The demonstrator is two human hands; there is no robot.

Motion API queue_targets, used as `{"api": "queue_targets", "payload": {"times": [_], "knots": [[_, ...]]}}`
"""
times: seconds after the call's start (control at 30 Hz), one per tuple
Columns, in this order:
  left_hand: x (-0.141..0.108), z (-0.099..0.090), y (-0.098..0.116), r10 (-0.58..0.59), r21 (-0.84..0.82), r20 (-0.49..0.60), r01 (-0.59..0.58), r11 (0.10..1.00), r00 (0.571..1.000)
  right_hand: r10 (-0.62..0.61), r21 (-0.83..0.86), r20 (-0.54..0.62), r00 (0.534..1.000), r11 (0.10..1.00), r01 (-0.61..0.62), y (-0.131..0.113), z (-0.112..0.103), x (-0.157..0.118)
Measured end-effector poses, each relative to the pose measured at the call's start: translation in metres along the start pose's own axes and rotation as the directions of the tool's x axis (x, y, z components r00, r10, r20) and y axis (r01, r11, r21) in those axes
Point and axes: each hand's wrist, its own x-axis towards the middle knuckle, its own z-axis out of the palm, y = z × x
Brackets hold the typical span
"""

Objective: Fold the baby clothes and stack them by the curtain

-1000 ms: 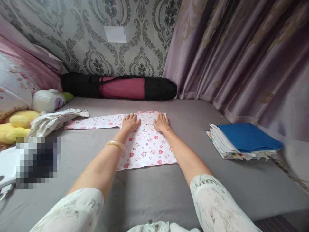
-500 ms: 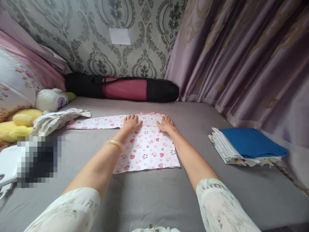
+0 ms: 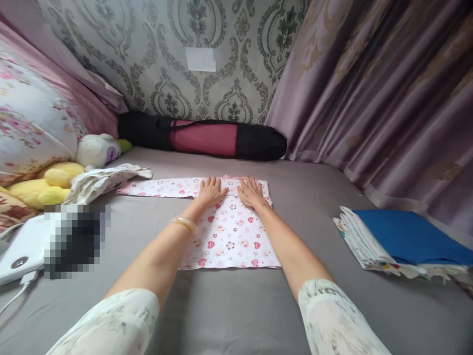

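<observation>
A white long-sleeved child's top with pink hearts and flowers lies flat on the grey bed sheet. One sleeve stretches out to the left and ends in a pink cuff. The other sleeve appears folded in across the upper part. My left hand rests palm down on the upper left of the top, where the sleeve joins the body, fingers spread. My right hand presses flat on the upper right part, fingers apart. Neither hand grips the cloth.
A folded stack of cloths with a blue one on top lies at the right. At the left are a crumpled cloth, plush toys and a white power bank with a cable. A long black and red bag lies along the wall.
My right hand has shifted slightly inward over the top, and more of its upper right edge shows beyond the hand. My left hand stays on the cloth. The view has turned a little left.
</observation>
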Motion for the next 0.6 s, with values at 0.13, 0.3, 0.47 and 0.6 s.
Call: {"api": "queue_targets", "payload": {"times": [0.13, 0.3, 0.47, 0.6], "knots": [[0.004, -0.005, -0.002, -0.006, -0.107, 0.014, 0.008, 0.994, 1.000, 0.007, -0.005, 0.003, 1.000, 1.000, -0.007, 0.002, 0.001, 0.002], [-0.006, -0.031, -0.048, -0.133, -0.296, -0.278, 0.047, 0.954, 0.951, 0.008, 0.005, 0.047, 0.999, 1.000, -0.008, 0.004, -0.003, 0.009], [-0.049, -0.056, -0.132, -0.668, -0.349, -0.352, 0.570, 0.744, 0.655, 0.037, 0.005, 0.032, 0.999, 0.999, -0.037, -0.006, -0.008, 0.012], [-0.075, -0.063, -0.173, -0.829, -0.416, -0.341, 0.720, 0.556, 0.444, 0.027, -0.031, -0.052, 0.998, 0.999, -0.029, -0.026, -0.010, 0.010]]}}
